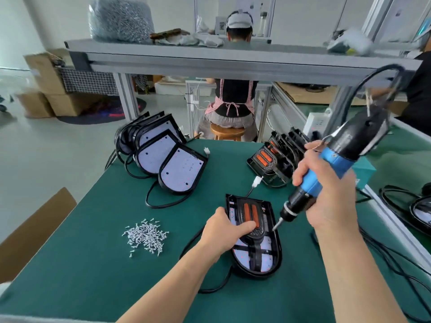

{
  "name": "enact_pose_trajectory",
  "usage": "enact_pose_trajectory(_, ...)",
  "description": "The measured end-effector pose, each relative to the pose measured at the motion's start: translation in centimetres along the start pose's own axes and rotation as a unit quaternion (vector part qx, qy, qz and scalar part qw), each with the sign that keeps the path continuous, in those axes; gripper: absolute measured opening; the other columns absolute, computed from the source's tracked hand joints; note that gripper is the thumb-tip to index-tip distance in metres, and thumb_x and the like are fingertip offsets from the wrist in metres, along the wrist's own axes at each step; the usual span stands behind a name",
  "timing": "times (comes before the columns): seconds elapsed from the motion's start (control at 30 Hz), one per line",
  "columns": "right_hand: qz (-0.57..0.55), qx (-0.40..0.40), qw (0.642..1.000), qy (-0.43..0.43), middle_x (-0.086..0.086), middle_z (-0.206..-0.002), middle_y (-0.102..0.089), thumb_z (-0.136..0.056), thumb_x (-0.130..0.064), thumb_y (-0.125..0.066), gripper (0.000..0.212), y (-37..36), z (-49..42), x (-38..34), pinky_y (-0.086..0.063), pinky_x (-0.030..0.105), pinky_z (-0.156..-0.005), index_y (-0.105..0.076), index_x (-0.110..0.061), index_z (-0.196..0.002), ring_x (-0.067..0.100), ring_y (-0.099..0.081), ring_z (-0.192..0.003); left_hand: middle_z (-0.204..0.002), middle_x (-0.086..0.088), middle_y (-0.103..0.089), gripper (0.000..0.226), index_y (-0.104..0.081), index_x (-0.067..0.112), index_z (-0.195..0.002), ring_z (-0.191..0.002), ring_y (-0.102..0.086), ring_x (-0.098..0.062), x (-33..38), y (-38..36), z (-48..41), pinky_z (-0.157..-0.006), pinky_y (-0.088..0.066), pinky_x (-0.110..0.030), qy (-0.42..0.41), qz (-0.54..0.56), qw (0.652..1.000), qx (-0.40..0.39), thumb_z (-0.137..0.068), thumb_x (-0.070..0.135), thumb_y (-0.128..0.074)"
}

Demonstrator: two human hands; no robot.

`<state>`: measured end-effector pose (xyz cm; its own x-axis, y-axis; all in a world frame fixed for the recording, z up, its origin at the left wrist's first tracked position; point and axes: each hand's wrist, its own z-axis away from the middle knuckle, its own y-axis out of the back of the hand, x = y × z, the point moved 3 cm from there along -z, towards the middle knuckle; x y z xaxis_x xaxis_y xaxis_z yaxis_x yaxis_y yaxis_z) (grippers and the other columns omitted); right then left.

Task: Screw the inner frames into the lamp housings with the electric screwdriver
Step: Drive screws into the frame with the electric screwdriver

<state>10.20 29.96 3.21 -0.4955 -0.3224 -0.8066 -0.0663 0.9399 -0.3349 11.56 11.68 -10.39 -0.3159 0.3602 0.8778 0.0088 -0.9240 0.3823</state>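
Lamp housing (268, 259) lies gripped by left hand (224, 231); right hand (326, 201) holds electric screwdriver (335, 162) beside it.

My bare left forearm (177, 276) runs in from the bottom edge, angling up and to the right. My left hand (221, 231) lies palm down on the left edge of the lamp housing (275, 248) and holds it, thumb stretched rightward across the inner frame (253, 229); its other fingers are hidden under the hand. My right forearm (349, 271) rises steeply from the lower right. My right hand (326, 197) is raised, its fingers (300, 169) wrapped round the blue grip of the electric screwdriver (331, 166), which tilts down and to the left.
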Motion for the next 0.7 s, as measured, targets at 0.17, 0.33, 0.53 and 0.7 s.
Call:
enact_pose_trajectory(0.17, -0.048, 0.096, 0.994, 0.008, -0.006, -0.061, -0.054, -0.086, -0.025, -0.070, 0.008, 1.1, 1.2, -0.5, -0.043, 0.022, -0.055, -0.066, -0.030, -0.082, 0.013, -0.052, -0.051, -0.097, 0.006, -0.066, 0.062, -0.058, 0.021, -0.125, -0.099, -0.064, -0.020, -0.9, 4.8, 1.3, -0.077, -0.048, -0.032, -0.050, -0.163, 0.980, 0.104, -0.084, 0.067, -0.062)
enact_pose_trajectory(0.33, -0.050, 0.142, 0.989, -0.004, -0.009, -0.060, -0.055, -0.092, -0.020, -0.065, 0.015, 1.2, 2.9, 0.1, -0.043, 0.019, -0.055, -0.061, -0.029, -0.081, 0.010, -0.052, -0.051, -0.081, 0.008, -0.062, 0.011, -0.067, 0.021, -0.084, -0.086, -0.062, -0.021, -3.1, 13.7, 1.4, -0.074, -0.053, -0.032, -0.022, -0.326, 0.933, 0.150, -0.087, 0.014, -0.060)
enact_pose_trajectory(0.53, -0.062, 0.142, 0.988, -0.020, -0.009, -0.061, -0.055, -0.092, -0.021, -0.066, 0.020, 0.0, 3.4, 0.2, -0.044, 0.019, -0.055, -0.064, -0.033, -0.076, 0.011, -0.052, -0.051, -0.077, 0.013, -0.063, 0.019, -0.062, 0.027, -0.075, -0.085, -0.062, -0.016, -3.8, 15.1, 0.9, -0.075, -0.055, -0.029, 0.003, -0.369, 0.927, 0.064, -0.080, 0.010, -0.067)
enact_pose_trajectory(0.7, -0.050, 0.143, 0.988, -0.017, -0.008, -0.059, -0.053, -0.092, -0.021, -0.065, 0.020, -0.4, 3.6, 0.0, -0.044, 0.021, -0.058, -0.065, -0.033, -0.077, 0.012, -0.050, -0.052, -0.094, 0.004, -0.070, 0.025, -0.053, 0.029, -0.070, -0.096, -0.063, -0.021, -3.9, 14.6, 0.5, -0.078, -0.052, -0.030, -0.004, -0.401, 0.913, 0.068, -0.082, 0.013, -0.067)
